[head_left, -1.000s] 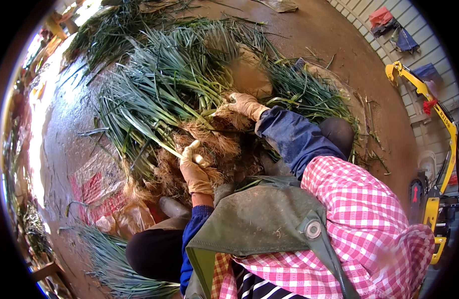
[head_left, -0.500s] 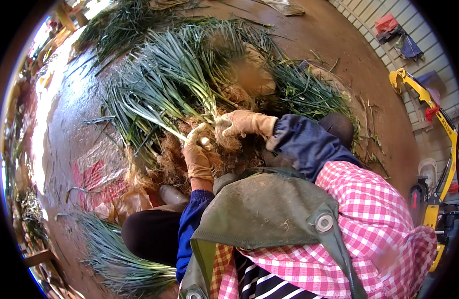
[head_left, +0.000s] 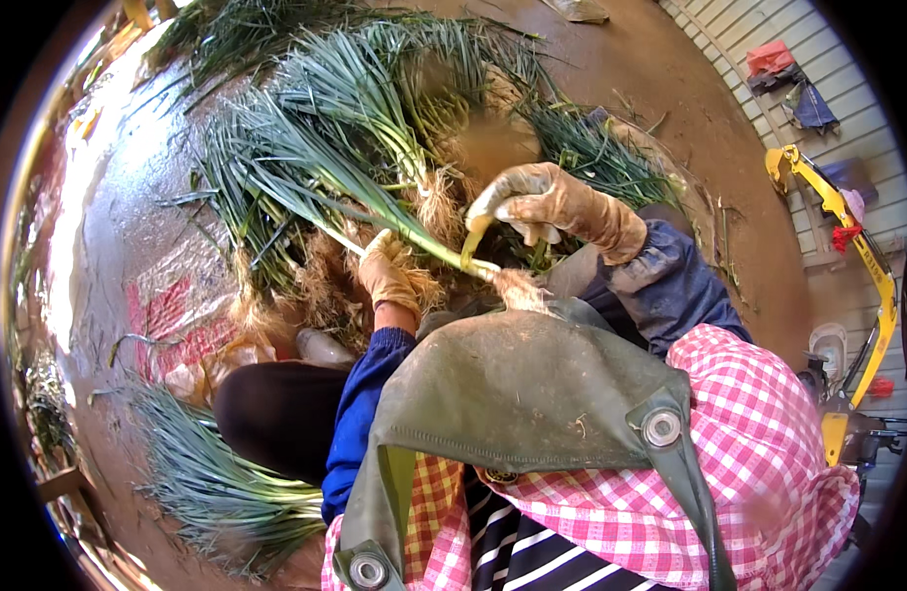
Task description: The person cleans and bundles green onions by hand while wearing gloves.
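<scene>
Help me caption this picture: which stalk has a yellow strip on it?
The stalk slanting past the left hand, its roots by the apron; the yellow strip runs from it to the right hand. No other stalk shows one.

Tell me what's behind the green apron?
Striped cloth and checked cloth show behind the near edge of the green apron. Pale roots are at its far edge; whether their tips go behind, I can't tell. The apron covers the rest.

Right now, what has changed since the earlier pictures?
The right hand moved right and pinches a yellowish leaf on a green onion, its roots now drawn out toward the apron. The left hand still holds a pale stalk; the lower-left bundle stays put.
</scene>
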### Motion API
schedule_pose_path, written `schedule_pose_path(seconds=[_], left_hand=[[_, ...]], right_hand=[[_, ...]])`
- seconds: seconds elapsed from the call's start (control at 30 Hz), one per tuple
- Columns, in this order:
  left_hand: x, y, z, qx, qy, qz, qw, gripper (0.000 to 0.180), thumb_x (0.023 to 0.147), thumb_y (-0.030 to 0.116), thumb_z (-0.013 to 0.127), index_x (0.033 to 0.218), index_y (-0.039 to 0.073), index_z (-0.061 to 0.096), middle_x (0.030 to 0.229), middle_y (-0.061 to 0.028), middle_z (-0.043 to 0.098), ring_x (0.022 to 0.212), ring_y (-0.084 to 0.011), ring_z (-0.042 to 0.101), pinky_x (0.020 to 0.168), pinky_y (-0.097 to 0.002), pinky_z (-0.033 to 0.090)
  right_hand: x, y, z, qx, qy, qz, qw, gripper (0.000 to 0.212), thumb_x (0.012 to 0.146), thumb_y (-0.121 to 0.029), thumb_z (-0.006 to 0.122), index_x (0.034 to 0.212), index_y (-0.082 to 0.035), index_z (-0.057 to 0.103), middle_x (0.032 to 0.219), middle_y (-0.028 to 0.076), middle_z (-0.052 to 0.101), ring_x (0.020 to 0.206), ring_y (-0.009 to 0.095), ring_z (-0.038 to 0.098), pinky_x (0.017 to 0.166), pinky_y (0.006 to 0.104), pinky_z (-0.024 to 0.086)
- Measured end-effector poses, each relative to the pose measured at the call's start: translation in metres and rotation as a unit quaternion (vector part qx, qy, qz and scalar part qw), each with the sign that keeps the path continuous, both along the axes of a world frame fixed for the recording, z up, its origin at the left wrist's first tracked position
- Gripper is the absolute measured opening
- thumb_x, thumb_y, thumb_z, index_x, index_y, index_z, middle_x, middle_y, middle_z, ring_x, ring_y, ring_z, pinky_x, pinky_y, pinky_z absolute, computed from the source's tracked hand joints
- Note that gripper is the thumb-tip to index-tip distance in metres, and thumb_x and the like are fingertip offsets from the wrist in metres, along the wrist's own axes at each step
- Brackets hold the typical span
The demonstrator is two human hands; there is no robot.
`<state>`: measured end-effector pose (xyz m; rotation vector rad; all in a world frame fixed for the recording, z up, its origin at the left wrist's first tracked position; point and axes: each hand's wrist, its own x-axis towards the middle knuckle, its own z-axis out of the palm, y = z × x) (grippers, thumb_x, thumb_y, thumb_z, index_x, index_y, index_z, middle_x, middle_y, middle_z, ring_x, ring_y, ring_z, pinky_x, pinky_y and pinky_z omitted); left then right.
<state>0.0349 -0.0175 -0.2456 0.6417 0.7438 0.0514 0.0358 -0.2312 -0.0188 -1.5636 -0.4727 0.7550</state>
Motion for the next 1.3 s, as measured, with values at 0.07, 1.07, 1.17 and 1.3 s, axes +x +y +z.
schedule_pose_path(seconds=[0.07, 1.07, 1.17, 1.3], left_hand=[[-0.01, -0.01, -0.002, 0.029, 0.074, -0.068, 0.994, 0.027, 0.086, 0.022, 0.056, 0.097, -0.003, 0.059, 0.086, -0.017, 0.061, 0.068, -0.0271, 0.059, 0.061, -0.0359, 0.053], [0.011, -0.031, 0.061, -0.106, -0.221, -0.13, 0.961, 0.033, 0.086, 0.022, 0.059, 0.11, -0.002, 0.06, 0.102, -0.0165, 0.064, 0.085, -0.0265, 0.064, 0.076, -0.0361, 0.054], [0.005, -0.022, 0.054, -0.11, -0.211, -0.129, 0.963, 0.032, 0.086, 0.021, 0.06, 0.109, -0.001, 0.06, 0.102, -0.0164, 0.064, 0.088, -0.0263, 0.064, 0.077, -0.0366, 0.053], [0.006, -0.02, 0.052, -0.112, -0.205, -0.14, 0.962, 0.034, 0.085, 0.02, 0.061, 0.112, -0.001, 0.058, 0.101, -0.0167, 0.064, 0.087, -0.0264, 0.063, 0.078, -0.0373, 0.053]], right_hand=[[0.0, 0.008, -0.004, 0.015, -0.058, 0.02, 0.998, 0.019, 0.09, -0.015, 0.056, 0.103, -0.003, 0.061, 0.087, 0.005, 0.065, 0.053, 0.002, 0.053, 0.041, 0.0151, 0.041], [0.033, -0.224, 0.023, -0.605, -0.351, -0.111, 0.706, 0.042, 0.083, -0.038, 0.057, 0.114, -0.009, 0.06, 0.109, 0.006, 0.064, 0.093, 0.019, 0.061, 0.08, 0.0337, 0.048], [0.028, -0.065, -0.027, -0.257, 0.012, -0.089, 0.962, 0.042, 0.087, -0.035, 0.058, 0.121, -0.009, 0.055, 0.1, 0.008, 0.064, 0.084, 0.013, 0.061, 0.065, 0.0205, 0.05], [0.028, 0.037, -0.118, -0.069, -0.082, 0.079, 0.991, 0.028, 0.086, -0.028, 0.061, 0.1, -0.003, 0.065, 0.083, 0.0, 0.062, 0.071, 0.01, 0.053, 0.063, 0.0255, 0.044]])
